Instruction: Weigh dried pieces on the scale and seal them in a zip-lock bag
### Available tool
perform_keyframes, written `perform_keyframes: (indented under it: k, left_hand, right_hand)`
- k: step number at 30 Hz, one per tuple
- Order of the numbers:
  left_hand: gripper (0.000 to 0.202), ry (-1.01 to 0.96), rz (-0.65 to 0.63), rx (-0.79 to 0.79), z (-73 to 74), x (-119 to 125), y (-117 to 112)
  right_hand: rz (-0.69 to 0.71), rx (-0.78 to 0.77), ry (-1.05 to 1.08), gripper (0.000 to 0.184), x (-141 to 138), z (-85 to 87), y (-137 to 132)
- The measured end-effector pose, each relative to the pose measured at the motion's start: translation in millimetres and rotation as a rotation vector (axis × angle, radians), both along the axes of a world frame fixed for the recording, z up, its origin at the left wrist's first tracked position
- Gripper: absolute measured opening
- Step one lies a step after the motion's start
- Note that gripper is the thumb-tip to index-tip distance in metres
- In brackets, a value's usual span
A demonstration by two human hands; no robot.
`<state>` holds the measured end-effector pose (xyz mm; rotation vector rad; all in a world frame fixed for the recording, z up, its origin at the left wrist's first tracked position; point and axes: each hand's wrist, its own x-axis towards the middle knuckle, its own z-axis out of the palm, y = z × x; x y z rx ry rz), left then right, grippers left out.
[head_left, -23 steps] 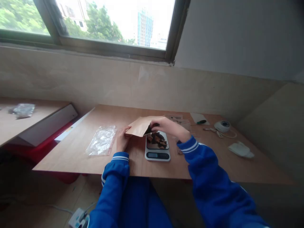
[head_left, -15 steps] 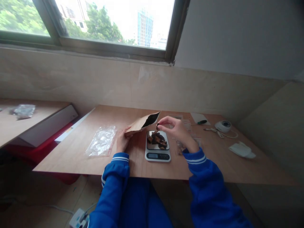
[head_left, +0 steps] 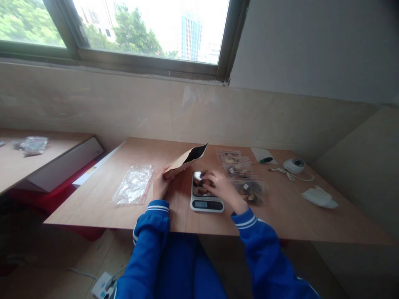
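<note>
Far left we see a clear plastic bag [head_left: 133, 184] lying flat on the table [head_left: 296, 220]. Our left hand [head_left: 160, 185] grips the brown paper pouch [head_left: 183, 160] at its base, mouth tilted up toward the scale [head_left: 206, 195]. Our right hand [head_left: 215, 185] sits on the scale pan, fingers curled over the dark pieces there; can't tell if it holds any. Filled bags [head_left: 243, 174] just right, a white device [head_left: 293, 165] beyond.

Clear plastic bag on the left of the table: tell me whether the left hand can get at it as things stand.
Probably yes, once freed: the left hand holds the brown paper pouch, and the clear plastic bag lies flat just beside it on the table, nothing between.
</note>
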<state>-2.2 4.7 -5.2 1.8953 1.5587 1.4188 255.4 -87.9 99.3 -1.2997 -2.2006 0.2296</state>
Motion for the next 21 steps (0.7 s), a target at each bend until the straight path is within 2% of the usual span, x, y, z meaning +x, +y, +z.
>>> perform_keyframes:
  k: [4,8,11,16,21]
  left_hand:
    - [0.048,0.001,-0.003,-0.002,0.7,0.0,-0.5]
    - [0.048,0.015,-0.017,-0.009,2.2,0.0,-1.8]
    - [0.045,0.024,-0.027,0.009,4.5,0.8,-2.6]
    - [0.042,0.049,-0.016,0.03,10.2,3.4,-5.0]
    - [0.046,0.039,-0.003,-0.006,9.6,3.4,-5.5]
  right_hand:
    - [-0.043,0.011,0.228,0.016,6.7,15.9,-12.5]
    - [-0.05,0.151,0.349,0.02,2.1,34.3,-13.6]
    - [-0.022,0.244,0.286,0.024,-4.9,45.9,-3.8]
    - [0.068,0.245,0.108,0.027,-15.3,52.1,14.4]
    - [0.029,0.258,0.186,0.029,-16.3,48.1,12.6]
